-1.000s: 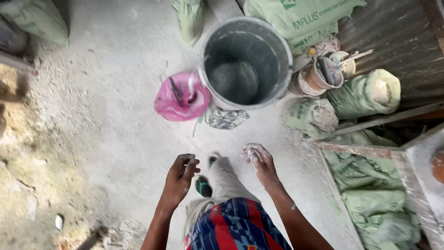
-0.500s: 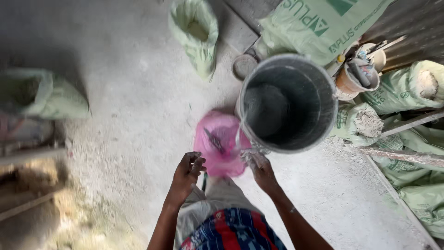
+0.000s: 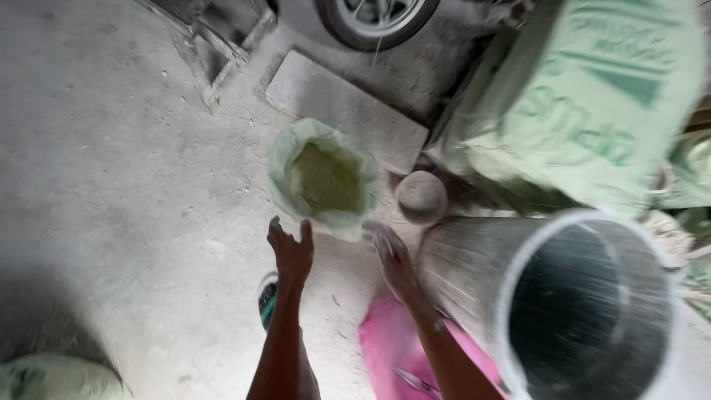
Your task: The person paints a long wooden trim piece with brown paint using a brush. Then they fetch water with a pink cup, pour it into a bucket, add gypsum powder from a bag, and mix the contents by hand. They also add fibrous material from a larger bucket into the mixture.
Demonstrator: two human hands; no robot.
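My left hand [image 3: 292, 252] is stretched forward with fingers apart, empty, just below the rim of an open green sack [image 3: 324, 179] filled with greenish-brown powder. Blurred and dusty with pale powder, my right hand [image 3: 393, 255] reaches toward the same sack's right side and holds nothing. A large grey metal bucket [image 3: 585, 304] stands right of my right arm. The pink plastic basin [image 3: 400, 352] lies under that arm, with a tool inside it.
A big green sack [image 3: 585, 111] leans at the upper right. A small round bowl [image 3: 421, 197] sits by a flat concrete slab [image 3: 341, 107]. A wheel [image 3: 374, 18] shows at the top. Another green sack [image 3: 59, 378] lies at the bottom left. The floor is dusty concrete.
The view has swung forward past the basin and bucket to the open sack. Both hands have extended forward toward that sack, the right one in motion.
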